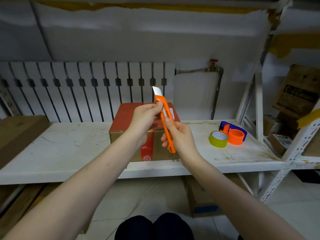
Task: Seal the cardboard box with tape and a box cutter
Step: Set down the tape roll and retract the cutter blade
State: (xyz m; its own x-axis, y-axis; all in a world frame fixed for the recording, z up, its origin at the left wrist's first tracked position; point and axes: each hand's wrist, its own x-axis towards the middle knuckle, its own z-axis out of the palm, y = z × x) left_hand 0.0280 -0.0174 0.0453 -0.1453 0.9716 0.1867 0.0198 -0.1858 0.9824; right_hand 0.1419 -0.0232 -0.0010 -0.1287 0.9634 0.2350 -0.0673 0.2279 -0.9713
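Note:
A cardboard box (124,118) with a red top sits on the white shelf (65,144), with red tape running down its front face. I hold an orange box cutter (165,115) upright above the box, its blade out and pointing up. My right hand (180,137) grips the lower handle with the thumb on the body. My left hand (145,122) pinches the cutter near the blade end with fingertips. A yellow-green tape roll (218,139) lies on the shelf to the right, beside an orange and blue tape dispenser (233,133).
A white radiator (86,90) and a pipe with a red valve (213,64) stand behind the shelf. A flat cardboard piece (19,134) lies at the shelf's left end. Metal racking with boxes (297,94) is on the right. More boxes (200,198) sit below on the floor.

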